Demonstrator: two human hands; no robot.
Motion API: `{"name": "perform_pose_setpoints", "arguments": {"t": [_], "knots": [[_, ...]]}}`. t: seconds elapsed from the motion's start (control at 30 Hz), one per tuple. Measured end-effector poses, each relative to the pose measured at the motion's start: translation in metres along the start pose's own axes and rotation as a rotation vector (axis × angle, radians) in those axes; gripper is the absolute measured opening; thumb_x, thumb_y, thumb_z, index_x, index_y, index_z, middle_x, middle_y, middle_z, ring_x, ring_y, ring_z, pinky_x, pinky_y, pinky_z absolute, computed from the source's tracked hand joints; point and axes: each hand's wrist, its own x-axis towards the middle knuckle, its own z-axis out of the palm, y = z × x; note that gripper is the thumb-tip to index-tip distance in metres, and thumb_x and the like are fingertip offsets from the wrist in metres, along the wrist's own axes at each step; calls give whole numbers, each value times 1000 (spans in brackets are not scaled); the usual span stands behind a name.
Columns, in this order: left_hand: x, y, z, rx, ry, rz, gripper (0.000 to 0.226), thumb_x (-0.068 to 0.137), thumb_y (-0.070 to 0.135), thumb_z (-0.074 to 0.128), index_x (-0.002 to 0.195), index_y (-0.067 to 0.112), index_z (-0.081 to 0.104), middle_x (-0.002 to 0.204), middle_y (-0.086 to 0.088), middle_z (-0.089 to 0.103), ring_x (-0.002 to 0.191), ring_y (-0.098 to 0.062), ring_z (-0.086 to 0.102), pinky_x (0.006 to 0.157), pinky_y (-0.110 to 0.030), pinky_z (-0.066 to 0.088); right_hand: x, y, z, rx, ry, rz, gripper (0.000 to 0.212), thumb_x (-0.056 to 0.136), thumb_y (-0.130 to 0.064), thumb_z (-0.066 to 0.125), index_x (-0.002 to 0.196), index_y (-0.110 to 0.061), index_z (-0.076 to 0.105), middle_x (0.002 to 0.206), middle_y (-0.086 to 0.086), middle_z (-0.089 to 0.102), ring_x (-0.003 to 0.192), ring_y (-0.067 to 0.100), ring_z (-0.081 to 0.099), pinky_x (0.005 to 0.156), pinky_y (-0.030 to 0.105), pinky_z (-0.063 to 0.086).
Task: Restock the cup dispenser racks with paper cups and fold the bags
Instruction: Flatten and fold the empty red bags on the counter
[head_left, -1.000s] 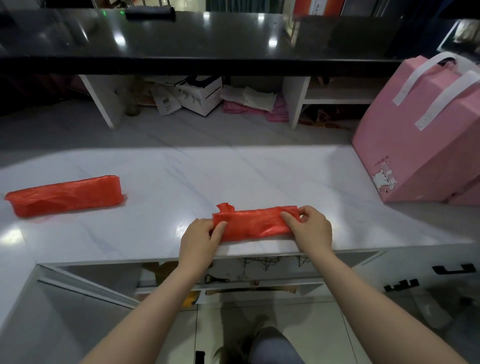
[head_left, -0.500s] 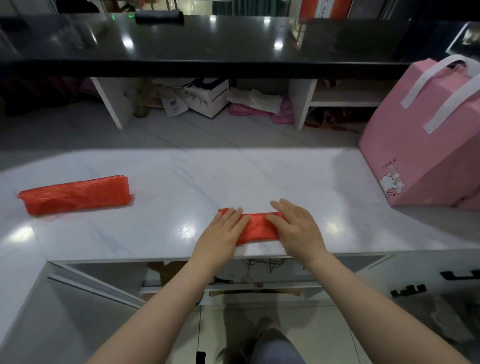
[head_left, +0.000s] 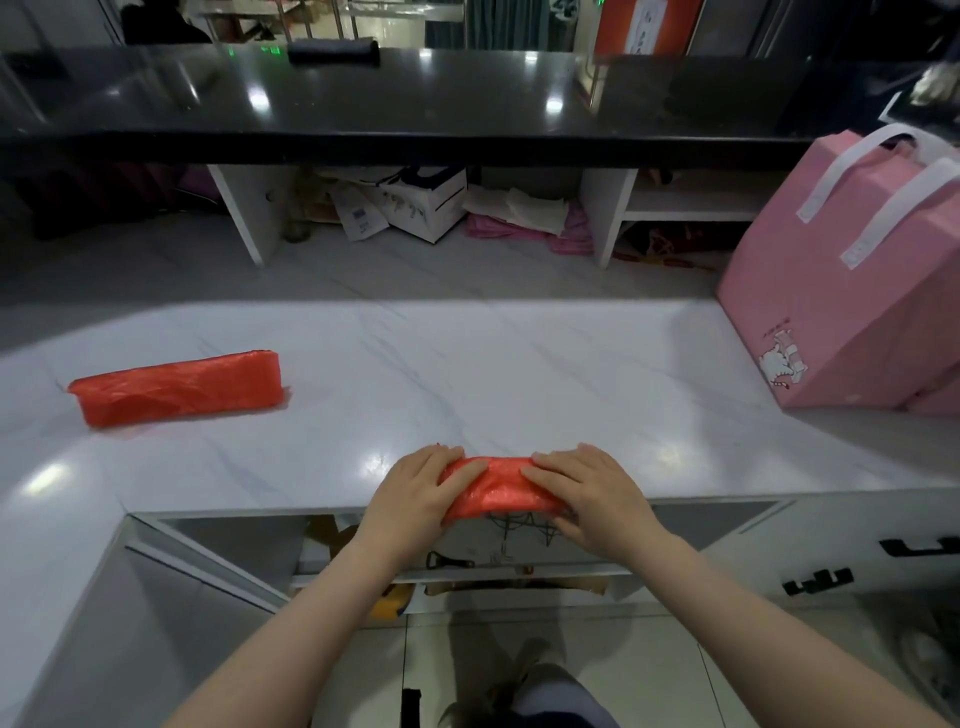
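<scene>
A small folded red plastic bag (head_left: 501, 491) lies at the front edge of the white marble counter (head_left: 467, 374), partly hanging over it. My left hand (head_left: 421, 491) grips its left end with fingers on top. My right hand (head_left: 589, 493) grips its right end, with the thumb below. A second red bag (head_left: 179, 387), folded into a long flat strip, lies at the left of the counter, apart from both hands. No cups or dispenser racks are visible.
A pink carrier bag with white handles (head_left: 852, 291) stands at the right of the counter. A black raised counter (head_left: 395, 104) runs along the back, with boxes and papers (head_left: 415, 205) under it. An open cabinet (head_left: 467, 556) lies below the front edge.
The bag between my hands has become shorter and thicker after another fold. Both hands moved closer together, went from pressing flat to gripping its ends, and drew it to the counter's edge.
</scene>
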Motion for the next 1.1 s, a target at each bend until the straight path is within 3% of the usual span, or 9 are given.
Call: {"name": "perform_pose_setpoints", "arguments": {"t": [0.1,0.17,0.3,0.4,0.53,0.7,0.8,0.93,1.1], "knots": [[-19,-11,-8,-41,18,34,62,62,21,87,120,18,65,111,-9,67,98,-29,65,83,-43,55,14,-12,-15,89,-130,-8,52,79,-10,68,126,-30,61,123,-6,63,103,23,57,87,37,47],[-27,-18,-19,-82,14,35,52,71,16,81,120,19,64,110,-5,68,97,-26,65,82,-39,54,31,-18,-22,108,-203,1,47,89,-10,54,124,-41,59,115,-12,66,100,18,55,81,34,47],[-42,-41,-43,-146,36,-156,47,84,14,66,127,32,58,120,7,66,109,-18,61,88,-33,49,68,-44,-33,134,-121,-63,42,95,-12,49,120,-43,62,103,-14,70,92,17,57,72,33,49],[-62,-61,-59,-142,124,-248,56,76,5,71,125,30,61,122,6,65,110,-20,62,89,-36,52,95,-67,-31,171,4,-127,40,92,-5,51,116,-32,68,105,-9,72,88,22,60,68,30,48],[-89,-86,-80,-84,185,-334,56,73,8,78,123,27,63,121,-1,66,108,-26,64,88,-43,53,135,-95,-21,225,27,-190,39,92,-5,51,122,-26,64,118,-6,67,98,25,59,76,35,49],[-116,-135,-108,147,289,-345,51,59,0,86,106,14,74,102,-16,70,85,-36,67,72,-45,56,195,-135,-17,245,46,-362,37,88,-3,59,119,-21,67,112,0,70,91,29,61,71,41,53],[-123,-174,-124,326,421,-353,48,59,6,87,104,15,75,87,-14,68,69,-34,62,63,-42,53,241,-154,-15,214,221,-459,40,74,6,72,109,-15,72,106,4,72,79,30,64,63,38,55],[-125,-232,-136,437,483,-311,28,79,7,67,105,17,74,83,-13,66,64,-31,58,58,-41,52,297,-171,-2,164,435,-582,24,83,-11,60,102,-12,75,105,6,72,73,28,65,58,32,52],[-120,-292,-128,445,374,-323,32,82,8,51,102,17,76,84,-15,67,67,-31,62,58,-39,52,347,-174,40,162,381,-567,41,66,-1,78,105,-14,74,108,5,71,78,27,66,60,29,52]]}}
